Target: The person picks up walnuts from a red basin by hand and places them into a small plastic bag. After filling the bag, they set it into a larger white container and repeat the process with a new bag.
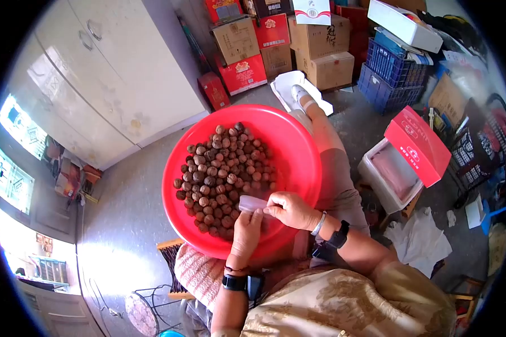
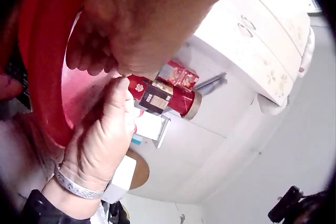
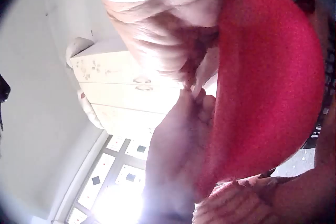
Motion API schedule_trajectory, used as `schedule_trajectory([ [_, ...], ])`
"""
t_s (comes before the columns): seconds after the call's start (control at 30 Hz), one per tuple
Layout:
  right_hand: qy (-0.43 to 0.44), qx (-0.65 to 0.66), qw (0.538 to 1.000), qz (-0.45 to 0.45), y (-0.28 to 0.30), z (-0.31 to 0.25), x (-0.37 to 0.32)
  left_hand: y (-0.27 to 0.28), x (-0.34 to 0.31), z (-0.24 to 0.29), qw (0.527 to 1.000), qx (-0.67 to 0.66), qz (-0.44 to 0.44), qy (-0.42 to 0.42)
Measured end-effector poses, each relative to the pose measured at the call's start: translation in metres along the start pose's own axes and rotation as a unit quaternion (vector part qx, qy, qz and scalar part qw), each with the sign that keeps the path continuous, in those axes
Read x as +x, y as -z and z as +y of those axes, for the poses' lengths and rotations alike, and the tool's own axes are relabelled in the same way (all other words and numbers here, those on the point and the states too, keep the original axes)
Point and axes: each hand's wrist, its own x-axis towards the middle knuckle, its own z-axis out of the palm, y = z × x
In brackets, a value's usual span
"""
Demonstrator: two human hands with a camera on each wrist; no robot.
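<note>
A wide red basin [image 1: 298, 146] sits over the person's lap, with a heap of brown walnuts [image 1: 219, 168] inside. Above the near part of the heap, both hands meet at a small pale, translucent piece [image 1: 252, 203] that looks like thin folded plastic. The left hand [image 1: 246, 233] pinches it from below with thumb and fingers. From the right side, the right hand [image 1: 292, 212] pinches its near end. In the left wrist view the right hand [image 2: 102, 134] and left hand [image 2: 131, 35] touch at the fingertips; the basin wall [image 3: 268, 92] partly blocks the right wrist view.
Stacked cartons [image 1: 329, 50] and blue crates [image 1: 396, 73] line the far side. A foam box [image 1: 391, 185] with a red lid stands at the right, near a crumpled white bag [image 1: 419, 238]. A white cabinet [image 1: 107, 73] is on the left, a round stool [image 1: 141, 313] below.
</note>
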Motion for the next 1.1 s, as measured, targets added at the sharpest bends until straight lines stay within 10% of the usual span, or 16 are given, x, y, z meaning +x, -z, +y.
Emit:
schedule_trajectory([
  [0.33, -0.046, 0.013, 0.993, 0.105, -0.007, 0.010, 0.001, 0.001, -0.002, 0.002, 0.996, -0.076, -0.042, 0.026],
  [0.73, 0.034, -0.141, 0.989, -0.044, -0.006, 0.009, -0.001, 0.001, -0.001, -0.005, 0.997, -0.003, 0.068, -0.040],
  [0.87, -0.014, -0.071, 0.996, 0.047, -0.007, 0.011, 0.002, 0.004, 0.002, -0.004, 0.959, 0.190, 0.138, -0.159],
  [1.1, -0.055, 0.120, 0.990, 0.058, 0.006, 0.007, 0.001, 0.047, 0.016, -0.001, 0.964, 0.235, 0.106, -0.066],
])
